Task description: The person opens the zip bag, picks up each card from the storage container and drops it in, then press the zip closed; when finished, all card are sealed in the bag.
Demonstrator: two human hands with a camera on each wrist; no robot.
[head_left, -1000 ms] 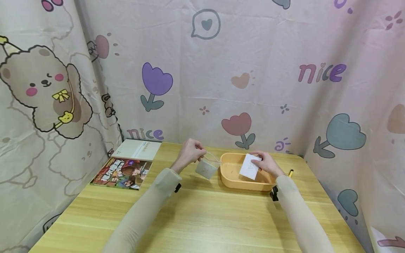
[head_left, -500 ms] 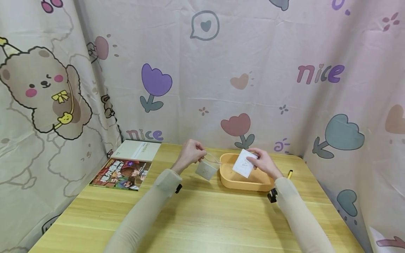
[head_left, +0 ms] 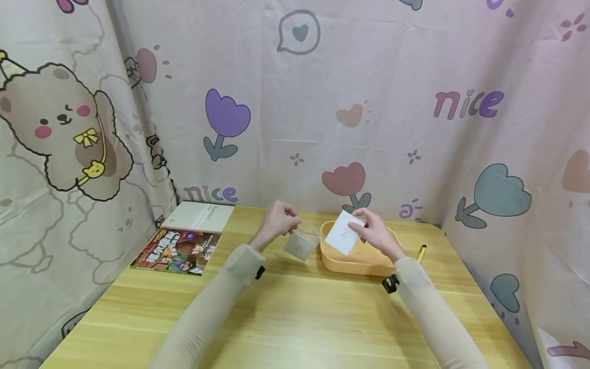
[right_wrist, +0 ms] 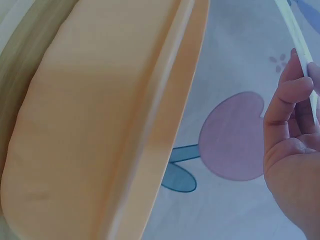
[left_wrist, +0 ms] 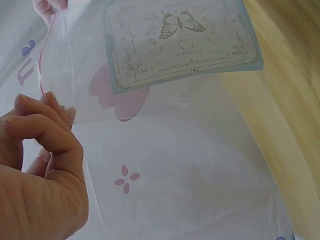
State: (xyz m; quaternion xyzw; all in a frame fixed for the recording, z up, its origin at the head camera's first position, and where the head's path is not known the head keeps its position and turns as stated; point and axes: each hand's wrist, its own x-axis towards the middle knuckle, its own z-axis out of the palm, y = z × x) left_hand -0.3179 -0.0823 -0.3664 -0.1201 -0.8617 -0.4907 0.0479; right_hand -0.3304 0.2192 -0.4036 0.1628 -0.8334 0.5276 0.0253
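Observation:
My left hand (head_left: 279,219) pinches the edge of a clear zip bag (left_wrist: 60,65) with a red seal line. Inside the bag, seen through the plastic, is a pale card (head_left: 300,247); the left wrist view shows its butterfly print and light blue border. My right hand (head_left: 375,234) holds a white card (head_left: 344,233) between thumb and fingers, tilted, with faint print on its face. That card is above the left part of a yellow-orange tray (head_left: 355,267), to the right of the bag. The right wrist view shows the card nearly edge-on.
A yellow marker (head_left: 422,252) with a dark cap lies right of the tray. At the table's left back are a colourful magazine (head_left: 180,251) and a white booklet (head_left: 200,216). A patterned curtain (head_left: 276,102) stands behind the wooden table (head_left: 304,318).
My right hand has moved left and slightly up with the white card, from over the middle of the tray toward the bag. The left hand and the bag have stayed nearly in place.

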